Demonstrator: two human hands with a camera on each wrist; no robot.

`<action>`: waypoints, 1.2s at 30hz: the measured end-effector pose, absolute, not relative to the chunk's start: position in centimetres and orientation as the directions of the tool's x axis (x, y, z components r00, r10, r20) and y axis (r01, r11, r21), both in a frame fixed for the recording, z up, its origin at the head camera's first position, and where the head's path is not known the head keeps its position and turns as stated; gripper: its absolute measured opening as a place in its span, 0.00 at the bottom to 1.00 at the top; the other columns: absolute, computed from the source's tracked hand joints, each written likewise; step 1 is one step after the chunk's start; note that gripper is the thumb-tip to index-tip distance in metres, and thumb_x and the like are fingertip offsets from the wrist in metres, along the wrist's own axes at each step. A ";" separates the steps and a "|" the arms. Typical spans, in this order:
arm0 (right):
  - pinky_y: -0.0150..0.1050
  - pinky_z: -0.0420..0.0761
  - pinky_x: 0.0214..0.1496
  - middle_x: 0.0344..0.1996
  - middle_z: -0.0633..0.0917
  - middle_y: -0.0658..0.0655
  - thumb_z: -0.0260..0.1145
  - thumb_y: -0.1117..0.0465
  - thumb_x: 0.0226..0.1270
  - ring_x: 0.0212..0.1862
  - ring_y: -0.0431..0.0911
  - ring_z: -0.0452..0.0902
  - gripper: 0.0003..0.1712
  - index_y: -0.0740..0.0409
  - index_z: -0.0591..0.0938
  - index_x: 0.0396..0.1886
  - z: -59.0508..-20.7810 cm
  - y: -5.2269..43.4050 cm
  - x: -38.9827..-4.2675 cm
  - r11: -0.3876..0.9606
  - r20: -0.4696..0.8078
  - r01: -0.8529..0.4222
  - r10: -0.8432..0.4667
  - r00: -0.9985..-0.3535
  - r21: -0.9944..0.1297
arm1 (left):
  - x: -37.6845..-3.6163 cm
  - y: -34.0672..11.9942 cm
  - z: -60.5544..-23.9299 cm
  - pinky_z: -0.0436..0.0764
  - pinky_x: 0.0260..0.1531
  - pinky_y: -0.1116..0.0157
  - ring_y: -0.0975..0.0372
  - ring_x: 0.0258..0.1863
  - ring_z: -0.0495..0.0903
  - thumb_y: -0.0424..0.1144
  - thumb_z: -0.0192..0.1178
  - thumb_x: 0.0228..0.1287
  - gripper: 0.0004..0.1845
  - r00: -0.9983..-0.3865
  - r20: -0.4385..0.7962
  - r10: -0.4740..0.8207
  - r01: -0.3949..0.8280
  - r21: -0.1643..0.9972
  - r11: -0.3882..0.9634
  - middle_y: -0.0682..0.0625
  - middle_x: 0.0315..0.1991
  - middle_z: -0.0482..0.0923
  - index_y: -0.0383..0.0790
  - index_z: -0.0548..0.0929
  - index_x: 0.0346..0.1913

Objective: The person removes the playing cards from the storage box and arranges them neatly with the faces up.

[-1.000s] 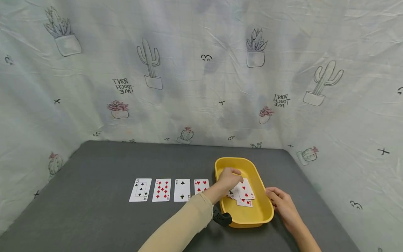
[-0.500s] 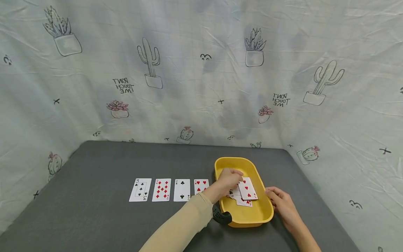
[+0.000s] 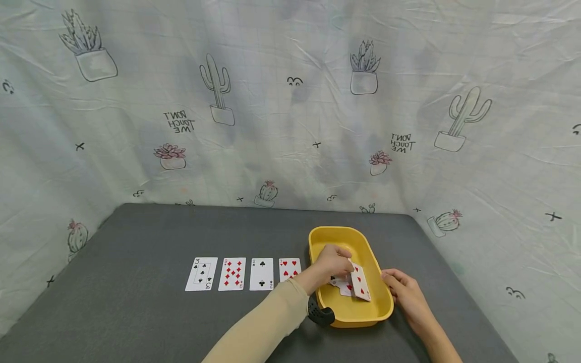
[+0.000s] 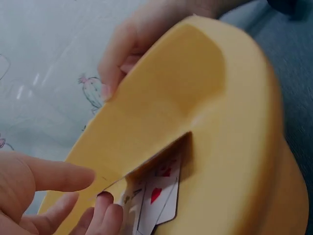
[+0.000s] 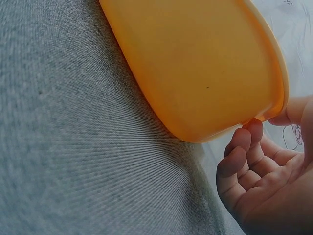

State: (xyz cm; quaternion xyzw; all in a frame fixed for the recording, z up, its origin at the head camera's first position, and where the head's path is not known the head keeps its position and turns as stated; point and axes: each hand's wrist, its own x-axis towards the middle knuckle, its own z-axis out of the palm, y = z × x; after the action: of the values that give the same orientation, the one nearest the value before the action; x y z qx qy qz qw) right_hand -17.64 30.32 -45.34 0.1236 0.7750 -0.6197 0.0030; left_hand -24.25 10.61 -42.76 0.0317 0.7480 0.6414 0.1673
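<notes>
In the head view my left hand [image 3: 332, 264] reaches into a yellow plastic basin [image 3: 345, 319] and pinches a playing card [image 3: 360, 285] with red hearts. That card is tilted up on its edge; the left wrist view shows its thin edge between my fingers. Under it, more playing cards [image 4: 166, 196] lie on the basin floor, partly covered, one showing a red heart. My right hand [image 3: 406, 294] grips the basin's right rim, thumb on one side and fingers on the other, as the right wrist view shows [image 5: 269, 171].
Left of the basin, face-up cards lie in a row: a three of clubs [image 3: 201, 274], a nine of diamonds [image 3: 232, 274], a two of clubs [image 3: 261, 274] and a seven of hearts [image 3: 289, 268] partly behind my left arm. A patterned curtain [image 3: 272, 101] borders the grey table [image 3: 136, 302].
The hearts card in my left hand has shifted a little to the right and turned from lying nearly flat to tilted up. My right hand stays at the basin's rim.
</notes>
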 end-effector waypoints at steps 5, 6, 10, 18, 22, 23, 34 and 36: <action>0.35 0.80 0.30 0.36 0.82 0.58 0.61 0.55 0.74 0.33 0.44 0.78 0.23 0.71 0.77 0.55 -45.3 30.3 -17.6 0.205 -0.147 0.183 0.176 -0.973 -0.962 | -24.0 10.7 -42.8 0.81 0.29 0.67 0.61 0.30 0.76 0.24 0.76 0.43 0.20 -0.952 -0.191 0.237 -0.112 0.943 0.312 0.50 0.32 0.73 0.35 0.79 0.39; 0.35 0.80 0.30 0.37 0.82 0.58 0.61 0.55 0.74 0.33 0.44 0.78 0.23 0.71 0.77 0.55 -45.3 30.3 -17.6 0.200 -0.149 0.183 0.174 -0.973 -0.963 | -23.9 10.7 -42.8 0.81 0.29 0.67 0.61 0.30 0.76 0.24 0.77 0.42 0.20 -0.955 -0.182 0.234 -0.101 0.941 0.322 0.50 0.32 0.73 0.36 0.78 0.38; 0.35 0.80 0.30 0.37 0.83 0.58 0.60 0.56 0.75 0.33 0.44 0.79 0.22 0.71 0.76 0.56 -45.4 30.4 -17.7 0.182 -0.157 0.189 0.174 -0.972 -0.965 | -23.6 10.9 -42.6 0.83 0.28 0.67 0.62 0.28 0.78 0.20 0.76 0.41 0.19 -0.957 -0.166 0.239 -0.092 0.953 0.290 0.49 0.28 0.75 0.36 0.77 0.34; 0.35 0.81 0.31 0.37 0.83 0.57 0.60 0.55 0.74 0.33 0.44 0.79 0.22 0.71 0.77 0.55 -45.2 30.5 -17.7 0.199 -0.151 0.185 0.172 -0.973 -0.962 | -23.8 11.2 -43.1 0.85 0.25 0.64 0.59 0.26 0.83 0.16 0.70 0.44 0.16 -0.953 -0.167 0.253 -0.125 0.977 0.174 0.47 0.26 0.80 0.32 0.80 0.35; 0.35 0.81 0.32 0.37 0.83 0.58 0.60 0.56 0.74 0.34 0.44 0.79 0.21 0.71 0.77 0.54 -45.2 30.5 -17.7 0.200 -0.157 0.192 0.178 -0.971 -0.961 | -24.0 11.1 -43.2 0.85 0.25 0.64 0.59 0.25 0.84 0.17 0.69 0.46 0.15 -0.952 -0.164 0.260 -0.125 0.979 0.159 0.47 0.27 0.81 0.33 0.83 0.36; 0.35 0.81 0.32 0.37 0.82 0.58 0.60 0.55 0.74 0.34 0.44 0.79 0.22 0.71 0.77 0.54 -45.2 30.5 -17.8 0.201 -0.158 0.194 0.179 -0.971 -0.960 | -23.9 11.1 -43.2 0.85 0.26 0.64 0.59 0.25 0.84 0.17 0.69 0.46 0.15 -0.952 -0.163 0.260 -0.124 0.979 0.161 0.48 0.27 0.81 0.33 0.83 0.37; 0.35 0.80 0.31 0.38 0.82 0.57 0.61 0.56 0.74 0.33 0.44 0.78 0.22 0.71 0.77 0.55 -45.2 30.5 -17.7 0.201 -0.152 0.187 0.177 -0.972 -0.962 | -24.0 11.0 -43.3 0.83 0.30 0.65 0.63 0.28 0.79 0.23 0.70 0.52 0.10 -0.966 -0.110 0.232 -0.068 0.981 0.181 0.53 0.29 0.79 0.39 0.86 0.34; 0.35 0.80 0.31 0.38 0.82 0.57 0.61 0.55 0.74 0.33 0.44 0.79 0.22 0.71 0.77 0.55 -45.3 30.6 -17.8 0.198 -0.154 0.188 0.176 -0.972 -0.962 | -24.1 11.0 -43.4 0.82 0.32 0.65 0.63 0.30 0.78 0.26 0.71 0.53 0.08 -0.970 -0.103 0.220 -0.057 0.977 0.204 0.54 0.30 0.79 0.40 0.86 0.34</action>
State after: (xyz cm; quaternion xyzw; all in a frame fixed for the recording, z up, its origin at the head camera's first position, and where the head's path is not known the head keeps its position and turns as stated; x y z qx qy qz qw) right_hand -17.81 30.58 -45.33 0.1179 0.7739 -0.6223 0.0048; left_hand -24.13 11.00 -43.36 0.0531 0.7678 0.6288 0.1104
